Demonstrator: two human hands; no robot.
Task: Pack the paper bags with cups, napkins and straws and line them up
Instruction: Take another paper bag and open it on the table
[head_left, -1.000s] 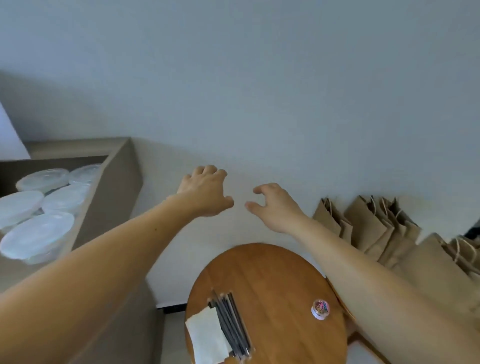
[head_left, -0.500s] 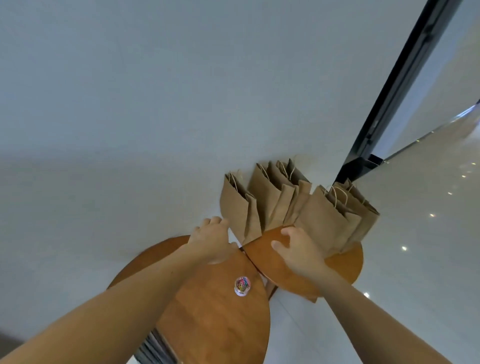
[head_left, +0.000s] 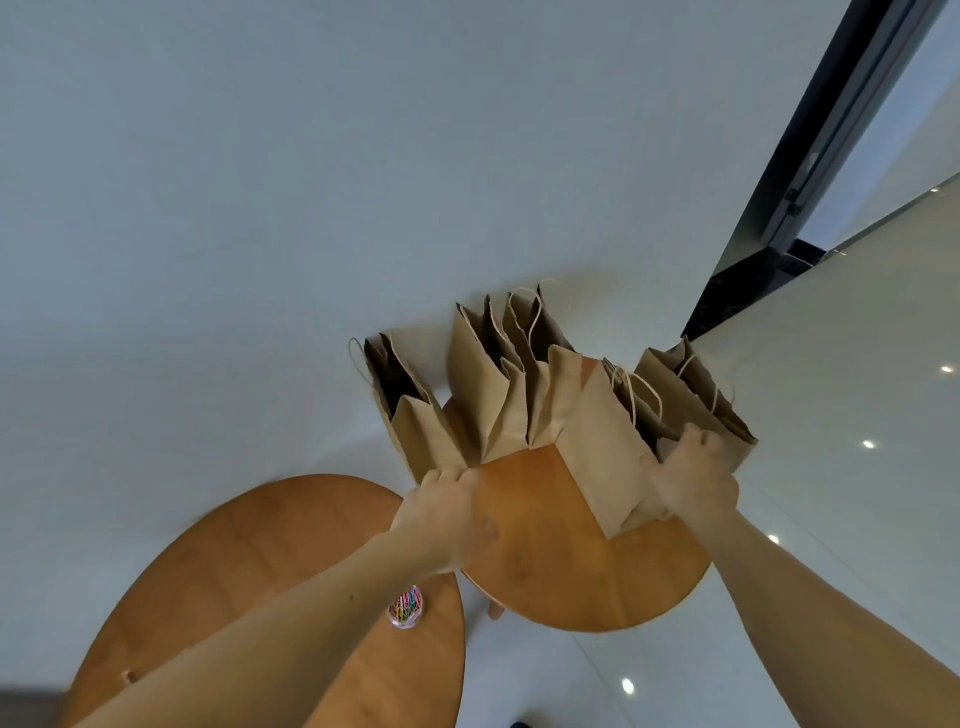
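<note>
Bags (head_left: 511, 395) of brown paper, string-handled and open at the top, stand in a ragged row along the far edge of a round wooden bench (head_left: 571, 571) set against a pale wall (head_left: 260, 208), as seen from the head camera. The left hand (head_left: 447, 512) reaches to the foot of the left bag (head_left: 415, 431), fingertips touching its base; whether it grips the paper cannot be told. The right hand (head_left: 693, 480) clasps the front bag (head_left: 602, 452), the nearest in the row, with fingers curled over its right side. A second bench (head_left: 234, 571), also round, sits nearer and to the left, carrying a small clear tub (head_left: 405, 607) of coloured clips just beside the left forearm. A dark door frame (head_left: 831, 130) rises at right above a glossy floor (head_left: 857, 493).
</note>
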